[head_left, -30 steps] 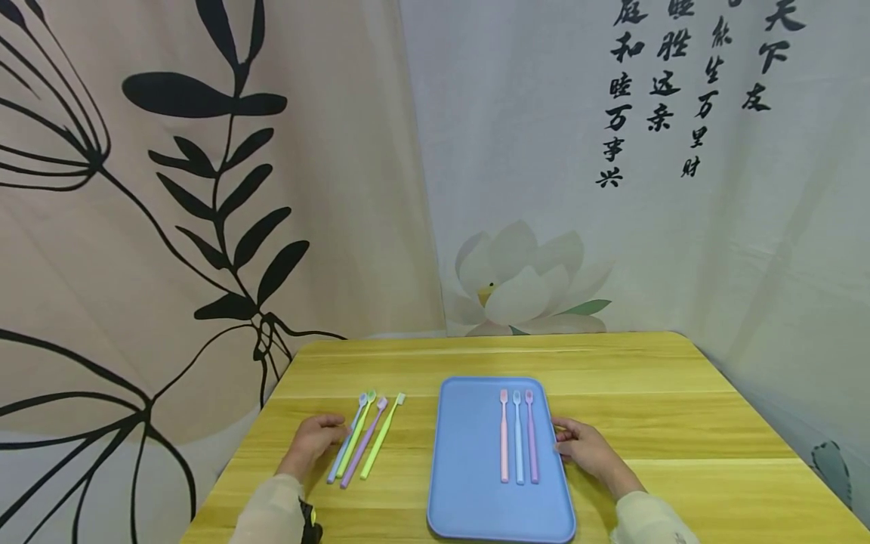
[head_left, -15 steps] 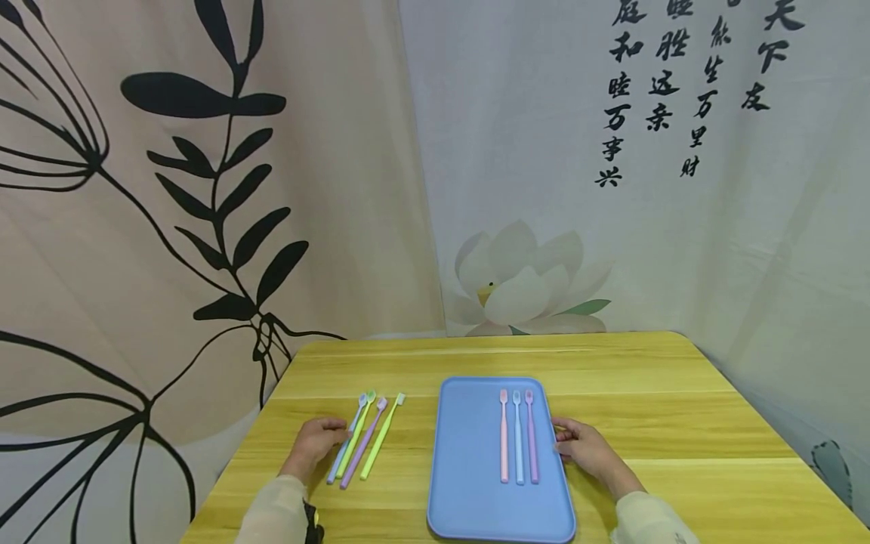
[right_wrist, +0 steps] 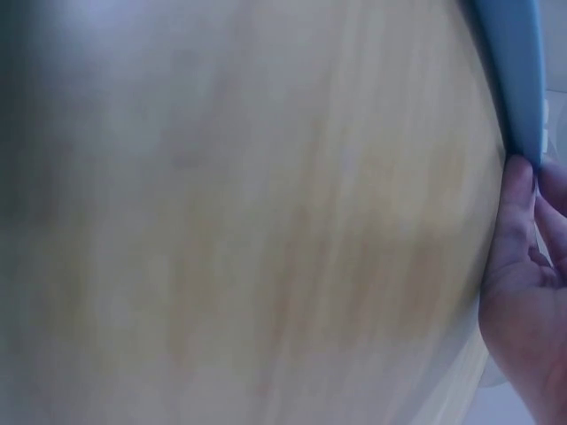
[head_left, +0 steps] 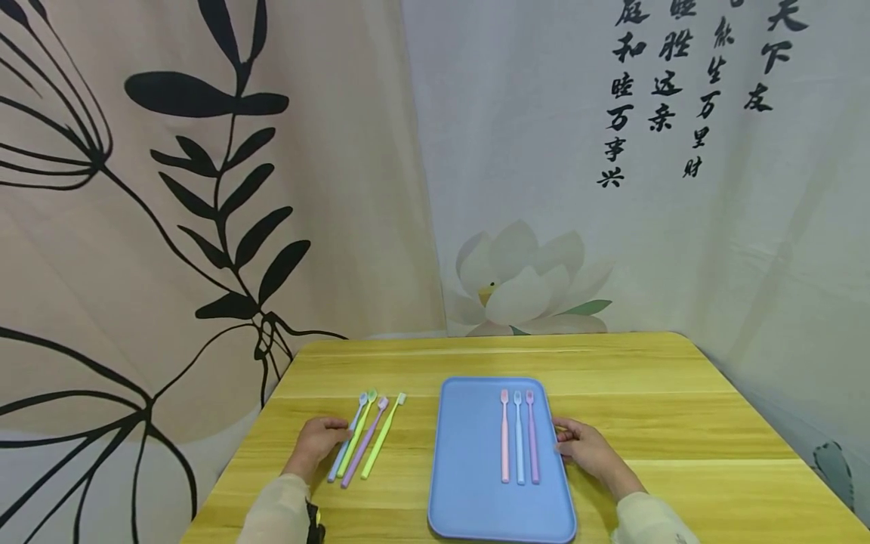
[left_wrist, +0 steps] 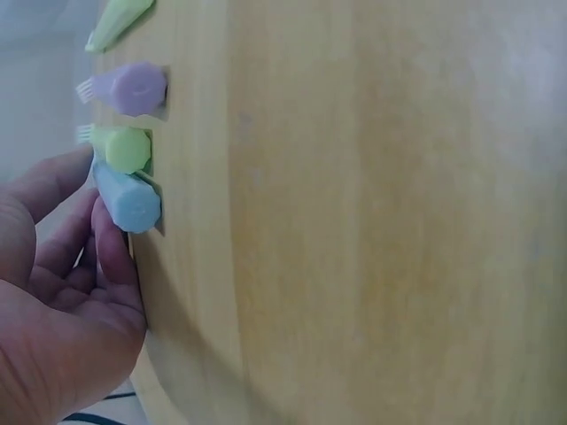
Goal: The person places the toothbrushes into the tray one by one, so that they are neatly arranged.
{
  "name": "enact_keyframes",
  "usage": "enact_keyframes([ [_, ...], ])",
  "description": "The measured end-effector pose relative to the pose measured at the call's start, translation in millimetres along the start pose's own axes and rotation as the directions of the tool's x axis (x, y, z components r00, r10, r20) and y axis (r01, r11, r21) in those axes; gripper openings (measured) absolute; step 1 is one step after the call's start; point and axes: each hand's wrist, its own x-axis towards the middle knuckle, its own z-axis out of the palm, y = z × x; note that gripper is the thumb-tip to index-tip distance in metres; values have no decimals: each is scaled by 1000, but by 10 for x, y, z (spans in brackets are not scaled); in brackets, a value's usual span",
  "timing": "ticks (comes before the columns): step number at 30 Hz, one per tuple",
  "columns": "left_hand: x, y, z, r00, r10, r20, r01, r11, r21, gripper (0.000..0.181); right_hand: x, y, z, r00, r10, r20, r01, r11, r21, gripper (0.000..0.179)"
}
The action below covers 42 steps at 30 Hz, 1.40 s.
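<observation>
A bluish toothbrush (head_left: 337,462) lies leftmost in a loose group on the table, with my left hand (head_left: 317,444) at its handle. In the left wrist view a finger reaches over the blue handle (left_wrist: 133,205) while other fingertips sit beside it. Beside it are a green toothbrush (head_left: 353,449), a purple one (head_left: 363,452) and another green one (head_left: 382,442). My right hand (head_left: 586,449) holds the right edge of the blue tray (head_left: 467,453), thumb and fingers on either side of the rim. On the tray, a pink toothbrush (head_left: 504,446), a blue one (head_left: 519,447) and a purple one (head_left: 533,447) lie side by side.
The wooden table (head_left: 632,385) has cut far corners, and the tray's near end lies close to the bottom of the head view. A printed curtain (head_left: 353,189) hangs behind the table.
The left hand has edged slightly toward the brushes; the right hand, tray and toothbrushes hold their places.
</observation>
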Motion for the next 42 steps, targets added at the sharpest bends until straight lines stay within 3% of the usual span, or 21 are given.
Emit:
enact_keyframes([
  [6, -51, 1, 13, 1000, 5, -2, -5, 1000, 18, 29, -21, -13, -5, 1000, 2, 3, -2, 1000, -3, 46],
  [12, -97, 28, 23, 997, 68, -25, -66, 996, 62, 25, -44, -35, -11, 1000, 7, -1, -7, 1000, 3, 47],
  [27, -83, 57, 79, 987, 126, -101, -103, 973, 207, 20, -5, 10, -13, 1000, -7, 7, 7, 1000, 4, 46],
  [34, -109, 108, 80, 984, 92, -152, -53, 969, 243, 21, 15, 27, -14, 1000, -13, 16, 13, 1000, 8, 47],
  [42, -142, 188, 9, 978, 42, -205, 3, 977, 215, 26, 13, 23, -12, 1000, -11, 6, 11, 1000, 16, 47],
])
